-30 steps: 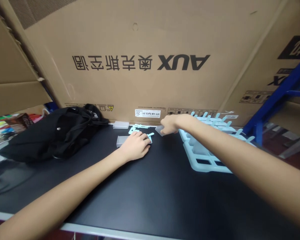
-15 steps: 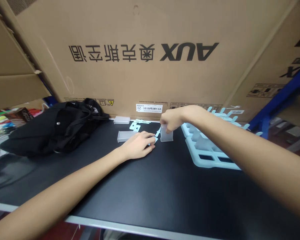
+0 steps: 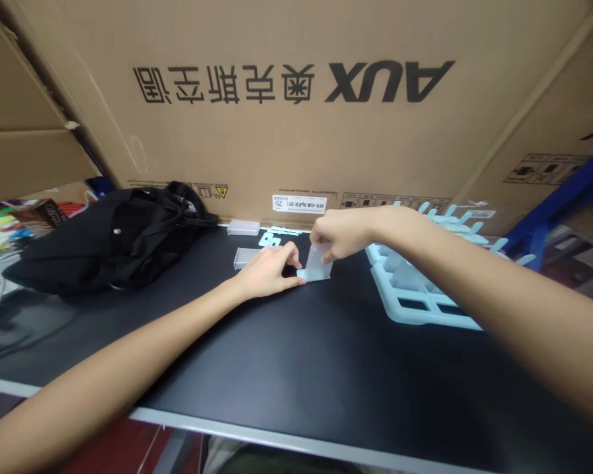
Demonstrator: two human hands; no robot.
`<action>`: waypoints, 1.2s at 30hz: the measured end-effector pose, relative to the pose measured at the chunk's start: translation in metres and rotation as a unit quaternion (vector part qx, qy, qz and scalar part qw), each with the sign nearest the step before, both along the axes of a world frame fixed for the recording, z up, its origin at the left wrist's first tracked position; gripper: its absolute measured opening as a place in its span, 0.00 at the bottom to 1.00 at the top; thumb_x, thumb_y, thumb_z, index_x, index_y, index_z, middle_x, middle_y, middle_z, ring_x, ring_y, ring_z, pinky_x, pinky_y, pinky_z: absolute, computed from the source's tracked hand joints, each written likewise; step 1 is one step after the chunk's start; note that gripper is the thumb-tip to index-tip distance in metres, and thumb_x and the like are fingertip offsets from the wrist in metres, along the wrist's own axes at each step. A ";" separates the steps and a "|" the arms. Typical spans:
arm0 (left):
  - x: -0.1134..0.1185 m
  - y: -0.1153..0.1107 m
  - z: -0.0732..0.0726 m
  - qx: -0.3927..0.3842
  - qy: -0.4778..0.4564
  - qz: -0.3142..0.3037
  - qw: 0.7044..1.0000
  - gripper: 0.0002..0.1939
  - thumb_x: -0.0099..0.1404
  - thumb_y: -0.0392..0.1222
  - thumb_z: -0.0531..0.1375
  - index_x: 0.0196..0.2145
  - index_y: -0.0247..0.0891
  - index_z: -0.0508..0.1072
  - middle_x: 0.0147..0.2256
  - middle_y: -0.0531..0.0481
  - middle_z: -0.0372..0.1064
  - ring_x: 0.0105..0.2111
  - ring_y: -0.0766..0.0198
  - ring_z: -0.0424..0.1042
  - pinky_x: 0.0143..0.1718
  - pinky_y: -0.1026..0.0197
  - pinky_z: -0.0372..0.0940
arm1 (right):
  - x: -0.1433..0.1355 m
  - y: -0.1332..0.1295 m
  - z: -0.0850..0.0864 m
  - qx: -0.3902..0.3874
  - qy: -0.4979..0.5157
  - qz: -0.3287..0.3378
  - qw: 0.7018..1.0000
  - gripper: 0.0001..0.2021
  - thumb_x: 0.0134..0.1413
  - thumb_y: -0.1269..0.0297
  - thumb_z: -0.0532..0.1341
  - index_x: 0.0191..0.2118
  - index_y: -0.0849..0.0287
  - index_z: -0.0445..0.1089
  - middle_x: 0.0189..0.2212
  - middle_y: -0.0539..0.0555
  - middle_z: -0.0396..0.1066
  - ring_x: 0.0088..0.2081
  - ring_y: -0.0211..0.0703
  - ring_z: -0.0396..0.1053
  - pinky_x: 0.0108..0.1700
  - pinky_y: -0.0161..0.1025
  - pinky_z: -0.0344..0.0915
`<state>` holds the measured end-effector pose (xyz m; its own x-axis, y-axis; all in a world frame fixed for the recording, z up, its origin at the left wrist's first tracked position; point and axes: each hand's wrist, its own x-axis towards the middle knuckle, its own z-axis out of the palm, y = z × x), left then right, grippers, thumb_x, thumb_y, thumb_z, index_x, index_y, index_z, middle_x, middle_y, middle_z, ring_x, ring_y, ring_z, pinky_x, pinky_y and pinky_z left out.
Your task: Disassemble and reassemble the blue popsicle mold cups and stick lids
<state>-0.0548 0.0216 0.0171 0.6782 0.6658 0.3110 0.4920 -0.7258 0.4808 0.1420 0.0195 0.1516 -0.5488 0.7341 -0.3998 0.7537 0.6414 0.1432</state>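
My right hand (image 3: 344,234) grips a translucent ice pop mould (image 3: 318,265) by its upper part and holds it upright, slightly tilted, low over the black table (image 3: 277,368). My left hand (image 3: 267,271) pinches a small light-blue piece (image 3: 303,274), which looks like a mould lid, against the lower left of that mould. The fingers partly hide this piece, so I cannot tell how far the two are joined. Partly behind my left hand lies another translucent mould (image 3: 244,257). A further mould (image 3: 244,228) lies by the box. Light-blue lids and sticks (image 3: 269,238) lie beside it.
A light-blue mould rack (image 3: 383,289), with moulds and upright sticks in it, stands under my right forearm. The large AUX cardboard box (image 3: 257,145) walls off the back. To the left lies a black bag (image 3: 109,243), beside white cables (image 3: 0,289).
The mould in my right hand has moved slightly left and tilted, meeting the light-blue piece. My left fingers have risen and now pinch that piece. The camera view has shifted a little.
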 end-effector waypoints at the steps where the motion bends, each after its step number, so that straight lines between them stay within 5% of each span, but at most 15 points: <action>1: 0.000 0.000 0.000 -0.007 -0.005 0.002 1.000 0.19 0.61 0.49 0.68 0.38 0.43 0.60 0.41 0.52 0.77 0.40 0.55 0.75 0.44 0.52 0.68 | 0.000 0.001 -0.002 0.002 0.003 0.004 1.000 0.11 0.52 0.59 0.66 0.37 0.61 0.74 0.31 0.53 0.72 0.31 0.41 0.66 0.31 0.38 0.54; 9: 0.000 0.003 -0.007 -0.063 -0.055 0.006 0.996 0.23 0.58 0.49 0.70 0.38 0.44 0.59 0.41 0.51 0.77 0.41 0.55 0.77 0.44 0.51 0.71 | -0.002 0.008 -0.010 0.016 0.027 0.030 0.999 0.11 0.51 0.58 0.64 0.37 0.61 0.74 0.30 0.53 0.71 0.30 0.40 0.64 0.31 0.38 0.53; 23: 0.000 0.001 -0.002 -0.037 -0.037 0.002 0.999 0.21 0.59 0.49 0.69 0.37 0.43 0.60 0.39 0.51 0.75 0.40 0.56 0.77 0.40 0.55 0.69 | -0.007 0.007 -0.011 -0.011 0.015 0.004 1.000 0.14 0.50 0.54 0.65 0.36 0.61 0.73 0.28 0.54 0.71 0.29 0.40 0.64 0.31 0.39 0.53; 29: 0.002 -0.004 0.001 0.025 -0.002 -0.002 1.000 0.19 0.61 0.51 0.66 0.39 0.43 0.60 0.40 0.50 0.75 0.42 0.52 0.76 0.41 0.52 0.67 | -0.008 0.004 -0.011 -0.038 0.059 -0.031 0.997 0.20 0.47 0.59 0.67 0.48 0.56 0.73 0.36 0.53 0.76 0.35 0.44 0.70 0.34 0.37 0.57; 36: 0.005 -0.006 -0.001 0.026 0.014 -0.012 0.999 0.19 0.62 0.53 0.65 0.41 0.42 0.61 0.41 0.48 0.74 0.42 0.52 0.74 0.42 0.51 0.66 | -0.012 -0.007 -0.020 -0.070 0.055 -0.032 0.996 0.25 0.41 0.62 0.69 0.51 0.53 0.73 0.35 0.52 0.77 0.36 0.47 0.72 0.36 0.39 0.60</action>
